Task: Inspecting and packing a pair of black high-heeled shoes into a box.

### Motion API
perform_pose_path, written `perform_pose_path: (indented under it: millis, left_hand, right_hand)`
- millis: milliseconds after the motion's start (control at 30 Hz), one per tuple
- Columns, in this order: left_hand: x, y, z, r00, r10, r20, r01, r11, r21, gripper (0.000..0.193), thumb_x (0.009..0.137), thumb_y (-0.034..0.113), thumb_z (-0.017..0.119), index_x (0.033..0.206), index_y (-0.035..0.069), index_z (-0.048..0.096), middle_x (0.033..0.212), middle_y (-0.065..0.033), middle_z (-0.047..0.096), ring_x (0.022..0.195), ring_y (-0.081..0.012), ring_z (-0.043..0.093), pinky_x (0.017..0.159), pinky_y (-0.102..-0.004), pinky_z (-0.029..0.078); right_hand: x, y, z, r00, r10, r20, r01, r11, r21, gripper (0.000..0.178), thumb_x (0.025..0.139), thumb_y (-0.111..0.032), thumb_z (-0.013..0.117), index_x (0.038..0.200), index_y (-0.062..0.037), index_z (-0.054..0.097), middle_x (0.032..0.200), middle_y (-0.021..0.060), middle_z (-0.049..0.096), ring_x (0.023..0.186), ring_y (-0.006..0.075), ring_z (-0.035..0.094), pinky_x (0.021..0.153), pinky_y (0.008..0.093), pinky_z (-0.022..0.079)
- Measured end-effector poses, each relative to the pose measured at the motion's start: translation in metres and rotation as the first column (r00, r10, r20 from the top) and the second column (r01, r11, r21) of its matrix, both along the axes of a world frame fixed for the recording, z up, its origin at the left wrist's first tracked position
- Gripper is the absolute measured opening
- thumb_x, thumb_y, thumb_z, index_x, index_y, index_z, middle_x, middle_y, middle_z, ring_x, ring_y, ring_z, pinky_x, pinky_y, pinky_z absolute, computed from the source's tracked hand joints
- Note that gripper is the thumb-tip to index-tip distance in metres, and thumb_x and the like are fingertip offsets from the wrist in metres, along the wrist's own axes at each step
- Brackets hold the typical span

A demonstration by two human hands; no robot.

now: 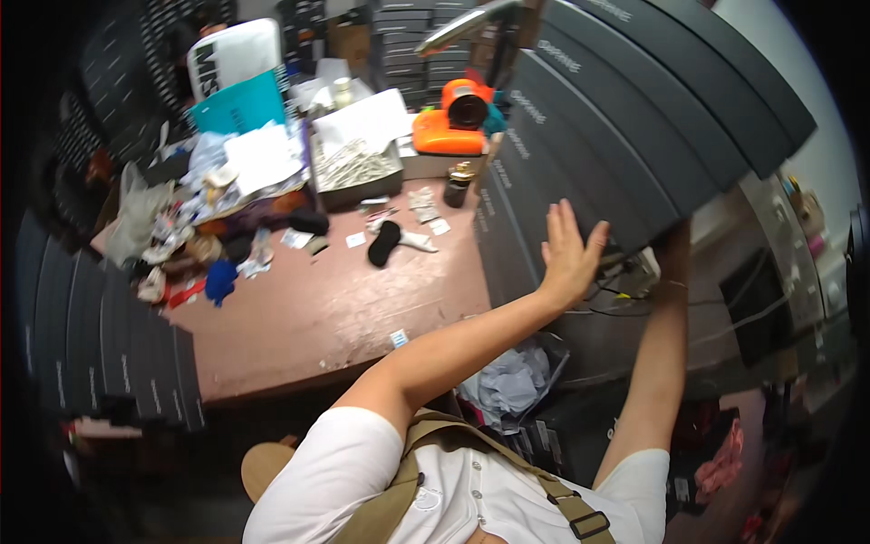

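Note:
A tall stack of dark grey lidded boxes (625,118) leans on the right side of the table. My left hand (571,258) lies against the side of the lower boxes, fingers spread and thumb apart. My right hand (675,240) reaches up to the near right underside of the upper boxes; its fingers are hidden there, so their grip does not show. Between the two hands, a pale device with cables (639,272) shows beside the stack.
The pinkish table (308,317) holds an open box of white sticks (353,172), an orange tool (453,136), a dark bottle (459,184), a black oval pad (384,243) and heaped clutter at left. More dark boxes (109,354) stand at far left. A bag of plastic (512,381) hangs below the edge.

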State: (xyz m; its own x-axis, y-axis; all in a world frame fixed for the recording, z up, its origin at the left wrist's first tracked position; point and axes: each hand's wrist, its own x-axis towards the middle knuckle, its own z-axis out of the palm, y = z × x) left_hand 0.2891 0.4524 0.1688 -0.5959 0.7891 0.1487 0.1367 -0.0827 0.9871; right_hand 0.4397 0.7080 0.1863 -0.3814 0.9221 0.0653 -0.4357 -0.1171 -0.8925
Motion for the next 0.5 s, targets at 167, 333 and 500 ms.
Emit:
perform_pose_path:
  millis: [167, 333, 500]
  left_hand:
    - [-0.088, -0.026, -0.003, 0.906, -0.173, -0.385, 0.204, 0.978, 0.040, 0.081, 0.083, 0.046, 0.062, 0.145, 0.007, 0.025, 0.119, -0.0288, 0.048, 0.111, -0.0425, 0.050, 0.096, -0.0434, 0.040]
    - [-0.161, -0.152, -0.030, 0.883, -0.041, -0.468, 0.147, 0.970, 0.193, 0.074, 0.085, 0.036, 0.065, 0.141, 0.001, 0.031, 0.103, -0.0214, 0.056, 0.095, -0.0342, 0.057, 0.084, -0.0389, 0.046]
    - [-0.188, -0.368, -0.148, 0.964, -0.054, -0.261, -0.005, 0.975, -0.222, 0.054, 0.086, 0.030, 0.064, 0.127, -0.003, 0.051, 0.105, -0.0203, 0.064, 0.091, -0.0232, 0.065, 0.078, -0.0348, 0.050]
  right_hand:
    - [0.005, -0.057, -0.015, 0.959, -0.140, 0.246, 0.055, 0.945, 0.324, 0.052, 0.100, -0.032, 0.032, 0.140, 0.0006, 0.030, 0.136, 0.0155, 0.044, 0.123, 0.0289, 0.045, 0.104, 0.0438, 0.036]
    - [-0.082, -0.257, -0.043, 0.920, -0.345, -0.186, 0.392, 0.806, 0.445, 0.049, 0.099, -0.036, 0.035, 0.130, 0.0002, 0.045, 0.126, 0.0120, 0.051, 0.113, 0.0233, 0.050, 0.092, 0.0370, 0.043]
    - [-0.255, -0.448, -0.030, 0.909, 0.367, 0.200, -0.380, 0.525, 0.761, 0.026, 0.092, -0.003, 0.051, 0.118, 0.0024, 0.054, 0.119, 0.0115, 0.055, 0.101, 0.0178, 0.057, 0.083, 0.0313, 0.049]
